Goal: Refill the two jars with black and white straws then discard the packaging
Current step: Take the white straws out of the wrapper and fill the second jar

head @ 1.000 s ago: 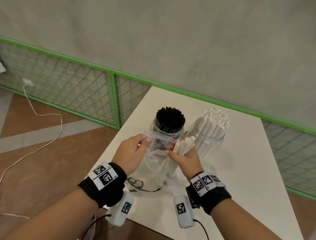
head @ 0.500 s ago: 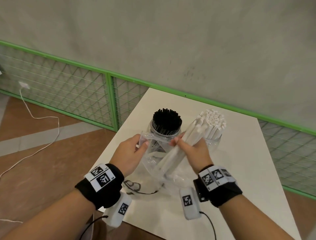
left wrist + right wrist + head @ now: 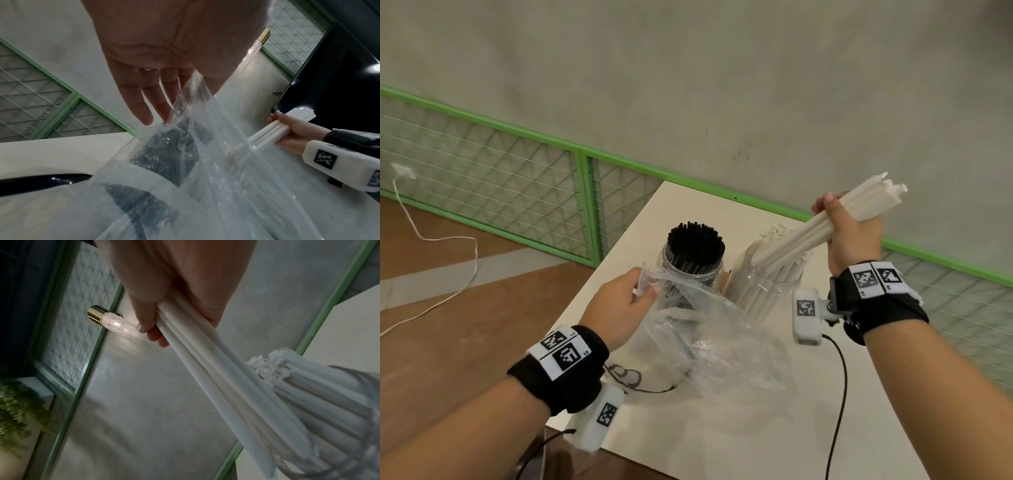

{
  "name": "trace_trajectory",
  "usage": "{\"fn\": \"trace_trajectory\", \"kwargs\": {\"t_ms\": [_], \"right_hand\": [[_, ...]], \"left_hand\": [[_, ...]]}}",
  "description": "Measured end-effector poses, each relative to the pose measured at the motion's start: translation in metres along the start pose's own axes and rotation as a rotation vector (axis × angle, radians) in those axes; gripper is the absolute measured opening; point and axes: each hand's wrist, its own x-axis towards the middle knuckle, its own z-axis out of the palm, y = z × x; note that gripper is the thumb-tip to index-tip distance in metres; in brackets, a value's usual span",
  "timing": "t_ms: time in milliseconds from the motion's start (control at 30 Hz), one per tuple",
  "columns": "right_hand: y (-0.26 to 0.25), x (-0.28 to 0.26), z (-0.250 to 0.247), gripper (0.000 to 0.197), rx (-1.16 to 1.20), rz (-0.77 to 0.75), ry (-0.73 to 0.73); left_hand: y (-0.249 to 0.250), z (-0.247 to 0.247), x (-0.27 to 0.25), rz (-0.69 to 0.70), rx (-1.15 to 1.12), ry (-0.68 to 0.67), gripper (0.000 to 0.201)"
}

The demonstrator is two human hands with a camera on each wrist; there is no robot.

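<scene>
Overhead, right hand raised, clamped round white straws, left hand pinching plastic bag

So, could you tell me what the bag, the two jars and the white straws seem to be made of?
The bag looks like thin clear plastic film: see-through, glossy, crinkled. Both jars look like clear rigid plastic, possibly glass; the straws inside show through the walls. The white straws, gripped by the right hand, look matte and opaque, perhaps paper, though plastic cannot be ruled out.
</scene>
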Motion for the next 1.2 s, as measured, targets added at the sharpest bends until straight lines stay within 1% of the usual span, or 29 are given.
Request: {"fn": "trace_trajectory", "kwargs": {"t_ms": [100, 200, 267, 333, 433, 633, 700, 767, 900, 967, 1000, 1067, 1100, 1167, 1200], "right_hand": [[0.009, 0.002, 0.004, 0.017, -0.007, -0.006, -0.037], [0.015, 0.002, 0.006, 0.016, -0.019, 0.001, -0.037], [0.016, 0.003, 0.008, 0.016, -0.027, 0.018, -0.003], [0.017, 0.004, 0.008, 0.014, -0.019, 0.045, 0.067], [0.018, 0.004, 0.006, 0.016, 0.038, 0.062, 0.15], [0.019, -0.004, 0.0, 0.02, 0.086, 0.02, 0.177], [0.019, -0.006, 0.001, 0.022, 0.072, 0.015, 0.135], [0.021, -0.007, 0.003, 0.023, -0.011, 0.022, 0.067], [0.042, -0.005, 0.007, 0.016, -0.198, 0.151, -0.024], [0.047, -0.003, 0.008, 0.024, -0.277, 0.19, -0.079], [0.047, -0.001, 0.009, 0.031, -0.308, 0.18, -0.098], [0.042, 0.006, 0.011, 0.045, -0.323, 0.1, -0.13], [0.036, 0.008, 0.013, 0.046, -0.34, 0.042, -0.151], [0.033, 0.011, 0.015, 0.037, -0.433, -0.061, -0.224], [0.034, 0.01, 0.015, 0.031, -0.551, -0.093, -0.291]], "left_hand": [[0.002, -0.001, -0.002, -0.014, 0.011, 0.007, 0.018], [0.002, -0.003, -0.003, -0.03, 0.011, 0.018, 0.017], [0.0, -0.003, -0.004, -0.042, 0.012, 0.02, 0.018], [-0.001, -0.002, -0.004, -0.04, 0.023, 0.024, 0.019], [-0.001, 0.0, -0.003, -0.044, 0.031, 0.032, 0.017], [0.0, 0.002, -0.002, -0.046, 0.013, 0.025, 0.015], [0.001, 0.003, -0.001, -0.048, 0.004, 0.024, 0.014], [0.001, 0.003, -0.001, -0.048, -0.001, 0.016, 0.014], [0.002, 0.003, -0.002, -0.053, -0.005, 0.012, 0.014], [0.002, 0.002, -0.003, -0.048, 0.01, 0.018, 0.015], [0.003, 0.002, -0.004, -0.047, 0.014, 0.022, 0.015], [0.003, 0.001, -0.004, -0.054, 0.015, 0.027, 0.015], [0.003, 0.001, -0.005, -0.056, 0.014, 0.025, 0.014], [0.002, 0.001, -0.006, -0.056, 0.014, 0.019, 0.015], [0.001, 0.001, -0.006, -0.058, 0.015, 0.016, 0.015]]}}
